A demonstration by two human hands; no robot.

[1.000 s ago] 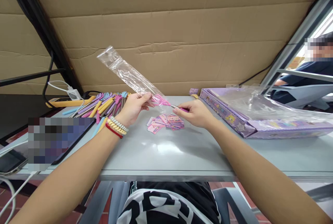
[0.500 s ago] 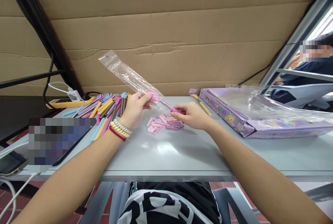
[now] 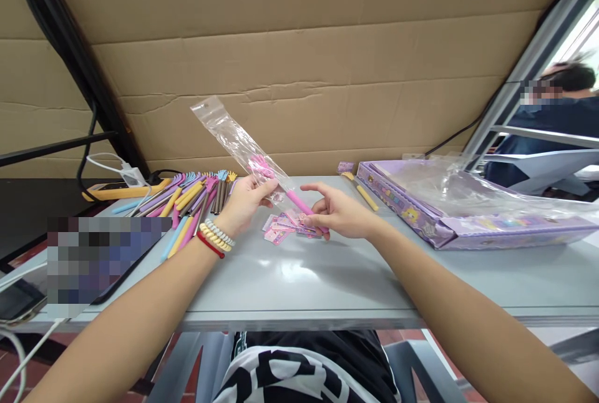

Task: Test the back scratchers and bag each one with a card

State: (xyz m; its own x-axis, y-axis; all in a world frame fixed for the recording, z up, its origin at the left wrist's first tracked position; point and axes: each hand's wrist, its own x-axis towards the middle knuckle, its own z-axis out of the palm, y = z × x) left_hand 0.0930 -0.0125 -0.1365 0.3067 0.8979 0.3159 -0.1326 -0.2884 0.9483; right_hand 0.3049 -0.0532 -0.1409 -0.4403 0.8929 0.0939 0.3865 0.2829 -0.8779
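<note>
A clear plastic bag (image 3: pixel 227 128) slants up to the left above the table, pinched between the thumb and fingers of my left hand (image 3: pixel 248 203). Partly inside it is a pink back scratcher (image 3: pixel 299 201), its hand-shaped head in the bag and its handle sticking out at the lower right. The thumb and lower fingers of my right hand (image 3: pixel 344 211) are at the end of that handle, with the index finger raised off it. Just beneath lies a loose pile of small pink cards (image 3: pixel 276 236).
Many-coloured back scratchers (image 3: pixel 187 200) are heaped at left, near a tablet (image 3: pixel 133 272) and a white charger (image 3: pixel 132 173). A yellow back scratcher (image 3: pixel 365 196) lies at right beside a purple box (image 3: pixel 402 203) holding clear bags. Cardboard (image 3: pixel 299 66) stands behind. Another person (image 3: pixel 552 122) sits at far right.
The back scratcher's head has gone deeper into the bag, and its metal rod no longer shows between head and handle. My right hand's index finger has lifted off the handle.
</note>
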